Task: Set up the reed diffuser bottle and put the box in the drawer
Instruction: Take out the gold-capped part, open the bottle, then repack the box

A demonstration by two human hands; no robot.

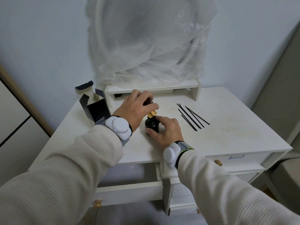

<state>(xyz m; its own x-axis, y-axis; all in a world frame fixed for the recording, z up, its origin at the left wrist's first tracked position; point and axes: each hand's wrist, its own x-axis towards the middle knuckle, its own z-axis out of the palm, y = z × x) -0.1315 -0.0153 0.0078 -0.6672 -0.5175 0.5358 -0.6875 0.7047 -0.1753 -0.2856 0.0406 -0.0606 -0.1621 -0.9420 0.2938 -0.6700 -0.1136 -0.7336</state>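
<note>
A small black diffuser bottle (151, 125) stands upright on the white table top (211, 140). My right hand (165, 132) grips its body from the right and front. My left hand (136, 108) is closed over the gold cap (152, 114) at the bottle's neck, with something brown inside its fingers. Several black reeds (191, 116) lie loose on the table to the right of the bottle. The dark box (94, 106) stands open at the table's back left, its flaps up.
A low white shelf riser (194, 90) sits along the back edge, with a large clear plastic sheet (149, 46) draped behind it. Below the table front, a left drawer (129, 190) stands pulled open; a right drawer (243, 159) is shut.
</note>
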